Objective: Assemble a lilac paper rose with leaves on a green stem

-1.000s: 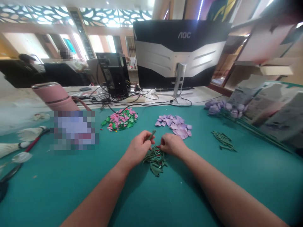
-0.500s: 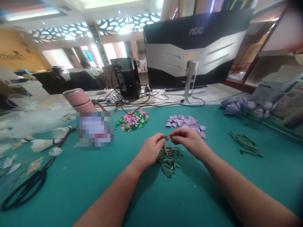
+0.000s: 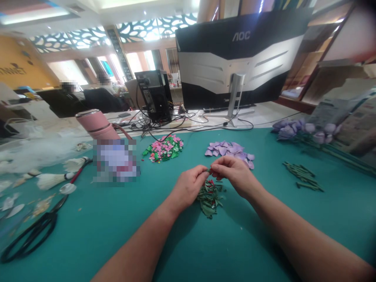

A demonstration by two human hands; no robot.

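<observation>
My left hand (image 3: 188, 187) and my right hand (image 3: 232, 173) meet above a pile of dark green leaf strips with red bits (image 3: 209, 199). Between their fingertips they pinch a small green piece (image 3: 209, 170), mostly hidden by the fingers. Neither hand touches the pile below. Behind my hands lie lilac petals (image 3: 229, 150), and farther left is a heap of pink and green pieces (image 3: 163, 149). To the right are dark green stems (image 3: 302, 178).
A teal mat (image 3: 88, 235) covers the table. Lilac paper flowers (image 3: 305, 131) lie at the far right. Black scissors (image 3: 32, 235), shuttlecocks (image 3: 51, 181) and a pink flask (image 3: 94, 124) stand left. Behind are a monitor (image 3: 235, 66), computer tower (image 3: 154, 96), and tangled cables (image 3: 164, 124).
My hands have drawn together, and both now pinch the small green piece. The view has turned, shifting the table objects to the right.
</observation>
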